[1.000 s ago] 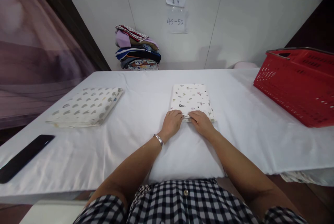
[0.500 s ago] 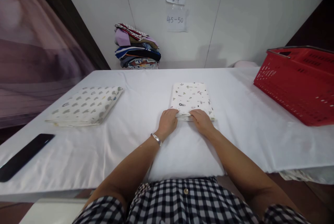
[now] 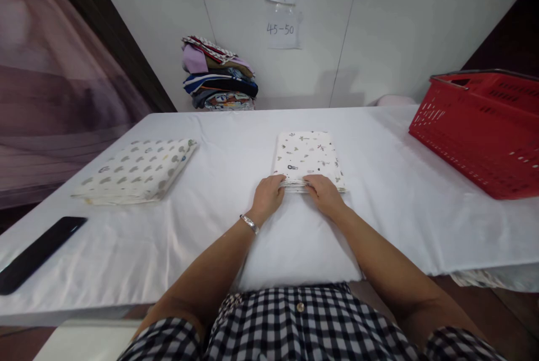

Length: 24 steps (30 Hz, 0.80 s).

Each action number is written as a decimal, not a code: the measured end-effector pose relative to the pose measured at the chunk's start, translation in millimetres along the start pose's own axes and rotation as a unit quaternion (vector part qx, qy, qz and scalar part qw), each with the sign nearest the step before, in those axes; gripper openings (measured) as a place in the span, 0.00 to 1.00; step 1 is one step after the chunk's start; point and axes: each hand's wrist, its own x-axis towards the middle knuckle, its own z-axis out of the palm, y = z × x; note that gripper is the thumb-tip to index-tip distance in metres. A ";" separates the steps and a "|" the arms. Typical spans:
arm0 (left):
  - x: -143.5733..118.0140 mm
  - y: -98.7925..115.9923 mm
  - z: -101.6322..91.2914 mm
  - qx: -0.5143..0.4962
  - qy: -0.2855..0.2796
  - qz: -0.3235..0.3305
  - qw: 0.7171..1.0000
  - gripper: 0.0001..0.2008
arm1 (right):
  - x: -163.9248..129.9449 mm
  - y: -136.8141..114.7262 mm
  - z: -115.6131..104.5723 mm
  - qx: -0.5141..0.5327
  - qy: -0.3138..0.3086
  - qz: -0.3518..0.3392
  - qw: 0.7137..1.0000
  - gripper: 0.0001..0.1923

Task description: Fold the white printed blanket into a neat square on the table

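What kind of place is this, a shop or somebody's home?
Probably a workroom for folding cloth rather than a home: a long table under a white sheet, a stack of folded fabrics by the wall, a red basket, and handwritten notes taped up.

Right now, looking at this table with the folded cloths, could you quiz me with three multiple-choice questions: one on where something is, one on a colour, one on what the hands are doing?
1. Where does the red basket stand on the white table?
A. far left edge
B. right side
C. under the cloth pile

2. What colour is the flat phone-like slab at the near left?
A. black
B. yellow
C. red

3. How do the left hand and right hand stand to the small-print folded cloth?
A. both lifted high above it
B. both at its near edge
C. both inside the basket

Answers: 1 B, the basket sits at the table's right. 2 A, the slab is dark and glossy. 3 B, fingertips of both meet the cloth's near edge.
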 end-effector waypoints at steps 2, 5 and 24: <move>0.1 -0.4 0.0 -0.014 0.006 -0.007 1.000 0.13 | 1.1 -4.7 -2.2 0.006 0.009 -0.035 0.999 0.13; -0.6 -2.5 0.7 -0.040 0.017 -0.013 0.999 0.12 | 2.4 -12.5 -3.8 -0.018 -0.003 -0.085 0.996 0.12; -2.3 -10.6 -7.9 -0.190 0.004 -0.013 0.982 0.20 | 19.2 -44.5 25.4 -0.138 -0.052 -0.036 0.988 0.13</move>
